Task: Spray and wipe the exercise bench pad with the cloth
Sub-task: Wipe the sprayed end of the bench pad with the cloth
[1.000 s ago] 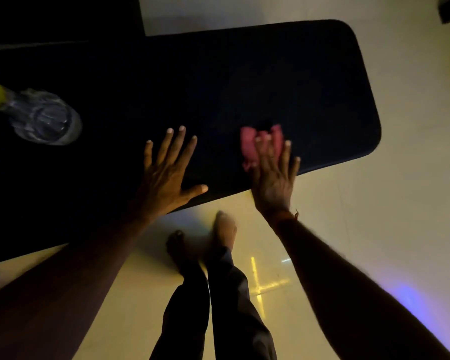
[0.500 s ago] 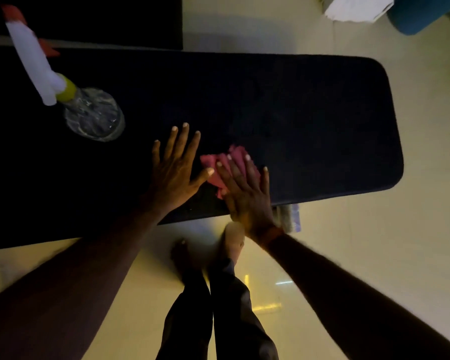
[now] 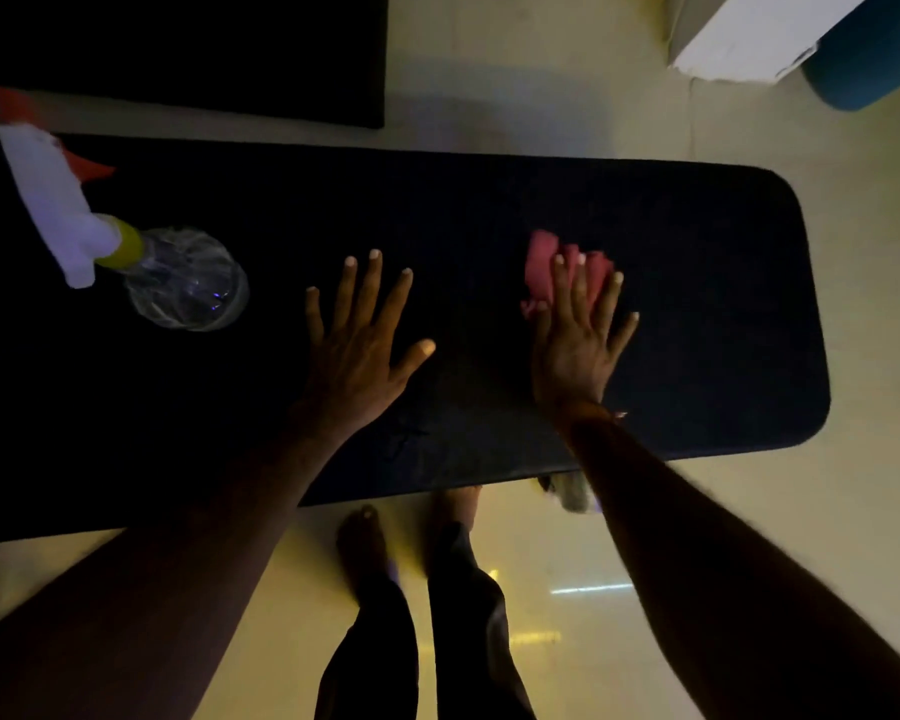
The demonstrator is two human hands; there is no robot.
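The black bench pad (image 3: 697, 304) stretches across the view in dim light. A pink cloth (image 3: 544, 267) lies on its right half, pressed flat under the fingers of my right hand (image 3: 580, 335). My left hand (image 3: 359, 340) rests palm down on the middle of the pad, fingers spread, holding nothing. At the pad's left end stands a clear spray bottle (image 3: 183, 278) with a white head, yellow collar and red trigger, well clear of both hands.
A second black pad (image 3: 230, 54) lies beyond the bench at top left. A white box (image 3: 749, 39) and a blue round object (image 3: 874, 65) sit on the pale floor at top right. My bare feet (image 3: 411, 532) stand by the bench's near edge.
My right hand has slid the pink cloth to the right, away from my left hand and further onto the pad. The left hand stays planted. The view has shifted, showing more of the bottle.
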